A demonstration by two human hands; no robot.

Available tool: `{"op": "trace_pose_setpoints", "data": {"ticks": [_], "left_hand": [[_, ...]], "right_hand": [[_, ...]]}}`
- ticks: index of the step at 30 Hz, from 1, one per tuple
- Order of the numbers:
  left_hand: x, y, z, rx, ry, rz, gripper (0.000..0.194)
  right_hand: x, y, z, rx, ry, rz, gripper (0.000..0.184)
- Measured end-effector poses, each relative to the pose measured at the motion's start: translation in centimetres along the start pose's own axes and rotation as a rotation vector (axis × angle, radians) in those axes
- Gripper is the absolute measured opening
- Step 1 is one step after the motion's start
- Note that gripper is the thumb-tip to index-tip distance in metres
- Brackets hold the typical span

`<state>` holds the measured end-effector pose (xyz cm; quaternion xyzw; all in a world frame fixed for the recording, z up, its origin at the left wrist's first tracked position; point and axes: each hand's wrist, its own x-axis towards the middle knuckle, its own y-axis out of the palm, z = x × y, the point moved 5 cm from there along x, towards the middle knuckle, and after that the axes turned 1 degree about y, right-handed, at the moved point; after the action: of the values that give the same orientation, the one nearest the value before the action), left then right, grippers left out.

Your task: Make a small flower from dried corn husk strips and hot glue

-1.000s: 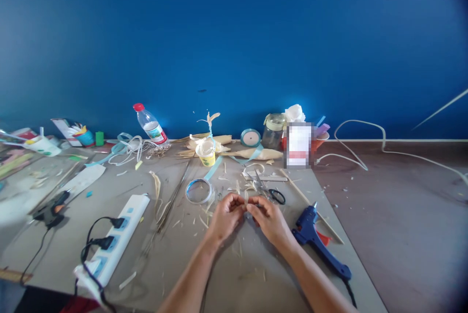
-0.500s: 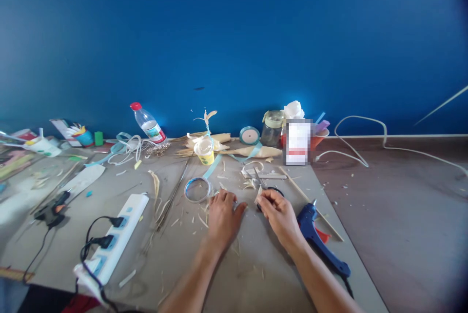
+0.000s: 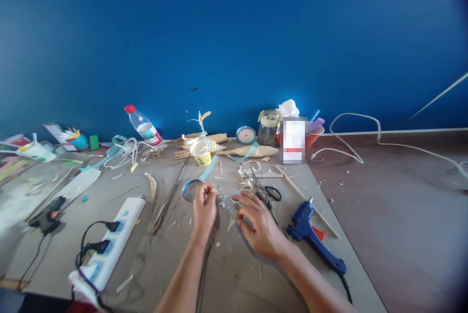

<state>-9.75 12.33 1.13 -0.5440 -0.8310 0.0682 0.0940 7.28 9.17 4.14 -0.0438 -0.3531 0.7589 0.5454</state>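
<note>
My left hand [image 3: 204, 208] is closed, thumb against the fingers, just right of a roll of clear tape [image 3: 185, 192]; whatever it may pinch is too small to make out. Opposite it, my right hand [image 3: 258, 225] hovers low over the table with its fingers apart and holds nothing. Pale scraps [image 3: 228, 205] lie between the two hands. Black-handled scissors [image 3: 272, 193] rest just beyond the right hand, partly covered by it. A blue glue gun [image 3: 316, 237] lies to the right of that hand, beside a thin wooden stick [image 3: 307, 201].
A white power strip [image 3: 120, 237] with plugs and a black glue gun [image 3: 47, 215] are at the left. Along the blue wall stand a bottle [image 3: 146, 130], a yellow-and-white cup [image 3: 201, 152], a ribbon spool [image 3: 246, 135] and a glass jar [image 3: 268, 127]. Dried husks [image 3: 252, 151] lie there too.
My left hand has moved slightly left and its fingers have closed. My right hand has come left off the scissors, and its pinch on a pale scrap has opened.
</note>
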Motion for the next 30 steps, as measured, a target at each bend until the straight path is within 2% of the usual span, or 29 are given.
{"op": "trace_pose_setpoints", "data": {"ticks": [2,4,9,11,14,15,17,19,20,22,25,30], "left_hand": [[0.2,-0.1,0.6,-0.105,-0.056,-0.019,0.020],[0.2,-0.1,0.7,-0.143,-0.050,-0.055,0.022],[0.1,-0.6,-0.5,-0.303,0.041,-0.115,0.017],[0.0,-1.3,-1.2,-0.287,0.116,-0.188,0.015],[-0.6,-2.6,-2.7,-0.027,0.352,-0.365,0.014],[-0.8,-2.5,-3.2,0.089,0.429,-0.353,0.013],[-1.1,-1.3,-3.5,0.329,0.514,-0.189,0.012],[-1.4,0.6,-2.9,0.575,0.493,0.065,0.014],[-1.6,1.5,-2.5,0.697,0.471,0.154,0.013],[-2.1,2.6,-1.8,0.865,0.434,0.254,0.014],[-2.4,3.3,-1.4,0.938,0.392,0.294,0.017],[-2.0,3.2,-1.0,0.965,0.303,0.268,0.013]], "right_hand": [[-0.2,1.5,0.5,-0.091,-0.068,0.118,0.017],[-0.3,2.6,0.7,-0.157,-0.107,0.199,0.016],[-0.4,3.8,0.4,-0.265,-0.132,0.234,0.023],[-0.5,4.0,0.3,-0.300,-0.136,0.239,0.025],[-0.7,4.0,0.4,-0.348,-0.130,0.223,0.028],[-0.7,3.9,0.4,-0.361,-0.120,0.208,0.029],[-0.9,3.7,0.4,-0.383,-0.093,0.180,0.029],[-1.0,3.5,0.2,-0.393,-0.056,0.156,0.028],[-1.1,3.4,0.1,-0.394,-0.038,0.147,0.027],[-1.2,3.3,0.0,-0.382,-0.019,0.139,0.026],[-1.3,3.3,0.0,-0.330,-0.019,0.132,0.024],[-1.4,3.3,0.7,-0.203,-0.041,0.118,0.021]]}}
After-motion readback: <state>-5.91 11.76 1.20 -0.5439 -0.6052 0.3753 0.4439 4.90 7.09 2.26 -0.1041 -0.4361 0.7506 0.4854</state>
